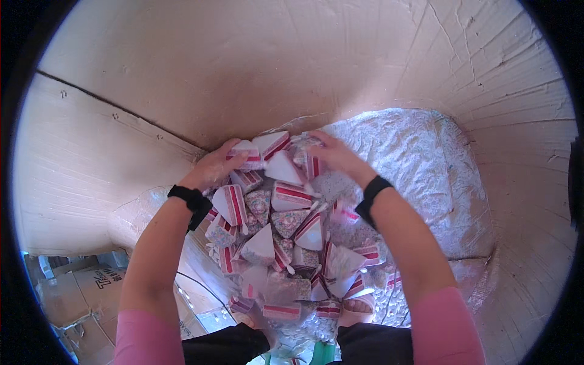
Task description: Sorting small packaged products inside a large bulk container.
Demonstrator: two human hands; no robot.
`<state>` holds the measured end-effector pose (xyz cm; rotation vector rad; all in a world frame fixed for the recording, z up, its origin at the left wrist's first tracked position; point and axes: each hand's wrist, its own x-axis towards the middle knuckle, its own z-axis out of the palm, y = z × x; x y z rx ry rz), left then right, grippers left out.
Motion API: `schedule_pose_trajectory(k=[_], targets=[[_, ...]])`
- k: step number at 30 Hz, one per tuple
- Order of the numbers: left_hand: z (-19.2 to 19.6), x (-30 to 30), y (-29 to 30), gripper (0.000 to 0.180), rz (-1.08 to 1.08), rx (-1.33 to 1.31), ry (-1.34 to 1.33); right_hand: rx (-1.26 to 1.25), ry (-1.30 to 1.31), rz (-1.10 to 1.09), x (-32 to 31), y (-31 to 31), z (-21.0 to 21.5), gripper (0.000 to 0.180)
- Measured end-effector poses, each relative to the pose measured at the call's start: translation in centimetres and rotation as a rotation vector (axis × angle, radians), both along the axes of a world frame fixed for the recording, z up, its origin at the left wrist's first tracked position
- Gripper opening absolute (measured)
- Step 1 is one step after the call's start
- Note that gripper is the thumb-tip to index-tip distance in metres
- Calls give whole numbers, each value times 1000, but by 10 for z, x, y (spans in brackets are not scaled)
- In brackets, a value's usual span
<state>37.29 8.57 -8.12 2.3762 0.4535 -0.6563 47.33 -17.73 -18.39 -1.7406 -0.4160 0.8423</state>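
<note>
A heap of toy-like cake slices [258,246], white with pink-red layers and speckled sides, lies below and between my hands. At the heap's far left edge, my left hand [214,164] is closed on a cake slice [244,156], its thumb in front and fingers behind. Across from it, my right hand [338,157] curls its fingers over a speckled slice [300,146] at the far right edge. Some slices near the right forearm are smeared by motion. Between the hands, other slices [283,168] lie tilted on one another. Both wrists wear black bands.
A tall brown cardboard-like wall [255,67] curves around the far side and right. Crinkled pale sheeting [413,176] covers the ground to the right. Cardboard boxes [91,298] stand at lower left. My foot [355,308] is at the heap's near edge, beside a green object [323,353].
</note>
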Motion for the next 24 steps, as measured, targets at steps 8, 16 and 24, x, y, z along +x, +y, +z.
schedule_pose_trajectory(k=[8, 16, 24], targets=[[15, -19, -6, 48, 11, -506, 194, 82, 361, -15, -68, 15, 35, 58], [34, -94, -28, 49, -74, -480, 234, 30, 39, 251, -128, 8, 72, 60], [83, -135, -35, 41, -547, -114, 153, 32, -233, 498, -181, -31, 150, 59]])
